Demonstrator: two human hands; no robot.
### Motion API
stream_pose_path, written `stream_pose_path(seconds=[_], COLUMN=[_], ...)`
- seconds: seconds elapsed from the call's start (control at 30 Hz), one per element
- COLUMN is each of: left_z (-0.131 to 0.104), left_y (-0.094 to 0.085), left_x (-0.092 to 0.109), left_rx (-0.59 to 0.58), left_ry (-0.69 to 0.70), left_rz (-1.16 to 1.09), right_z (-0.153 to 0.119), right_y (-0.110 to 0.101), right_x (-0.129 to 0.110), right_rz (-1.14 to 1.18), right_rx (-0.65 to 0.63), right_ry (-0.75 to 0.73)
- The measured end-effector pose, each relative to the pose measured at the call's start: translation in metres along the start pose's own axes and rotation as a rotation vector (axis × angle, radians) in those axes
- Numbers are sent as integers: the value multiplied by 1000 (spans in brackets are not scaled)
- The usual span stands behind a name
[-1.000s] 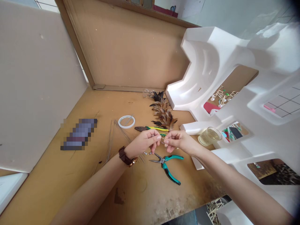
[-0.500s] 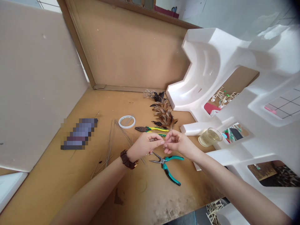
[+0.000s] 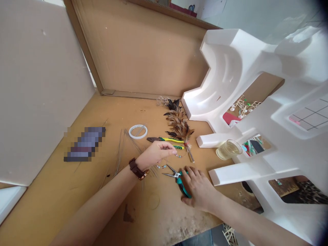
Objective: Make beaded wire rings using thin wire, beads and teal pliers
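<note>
My left hand (image 3: 156, 155) is closed in a pinch on a thin wire strung with small coloured beads (image 3: 178, 156); more beads (image 3: 161, 167) hang on it below the fingers. My right hand (image 3: 201, 188) lies palm down over the teal handles of the needle-nose pliers (image 3: 182, 186), fingers spread, thumb by the lower handle's end. The pliers' jaws are apart, and one handle is mostly hidden under the hand. Just beyond my left hand are yellow-and-green pliers (image 3: 164, 139). A feather bundle (image 3: 176, 119) with a thin stick handle lies behind them.
A white tape roll (image 3: 137, 131) and loose wires (image 3: 119, 153) lie left of my hands. At far left is a blurred-out dark object (image 3: 85, 144). A glass of yellowish liquid (image 3: 228, 149) stands beside the white moulded frame (image 3: 222, 172) on the right. Cardboard (image 3: 151, 51) walls the back.
My right hand has left the left hand's fingertips and come down over the teal pliers' handles. The beaded wire now shows below my left hand, which stays nearly in place.
</note>
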State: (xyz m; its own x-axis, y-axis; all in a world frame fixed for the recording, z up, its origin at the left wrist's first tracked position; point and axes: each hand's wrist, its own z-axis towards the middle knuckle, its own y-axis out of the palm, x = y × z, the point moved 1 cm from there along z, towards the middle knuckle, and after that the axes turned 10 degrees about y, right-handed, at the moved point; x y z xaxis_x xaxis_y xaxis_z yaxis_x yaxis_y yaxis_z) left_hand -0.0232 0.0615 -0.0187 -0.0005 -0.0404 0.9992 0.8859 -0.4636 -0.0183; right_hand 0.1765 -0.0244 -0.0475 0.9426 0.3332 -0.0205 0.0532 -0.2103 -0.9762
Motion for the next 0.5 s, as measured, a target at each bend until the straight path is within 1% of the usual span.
stream_pose_path(seconds=[0.1,0.2,0.27,0.37,0.43,0.5], left_z=[0,-1,-2,-2,-1,0], left_y=[-1,-2,-2,-3,-4,-6], left_x=[2,3,4,4,3,2], left_rx=[-9,-18,-25,-38,-42,-56], left_ry=[-20,-38,-41,-53,-80,-104], left_rz=[-38,-99,-137,-170,-194,-229], right_z=[-3,1,2,0,-3,-6], right_y=[13,18,19,11,-2,-17], right_x=[-12,-16,-15,-6,4,17], right_rz=[-124,-214,-212,-132,-100,-120], right_rx=[26,37,49,83,134,202], right_ry=[41,49,37,47,41,-21])
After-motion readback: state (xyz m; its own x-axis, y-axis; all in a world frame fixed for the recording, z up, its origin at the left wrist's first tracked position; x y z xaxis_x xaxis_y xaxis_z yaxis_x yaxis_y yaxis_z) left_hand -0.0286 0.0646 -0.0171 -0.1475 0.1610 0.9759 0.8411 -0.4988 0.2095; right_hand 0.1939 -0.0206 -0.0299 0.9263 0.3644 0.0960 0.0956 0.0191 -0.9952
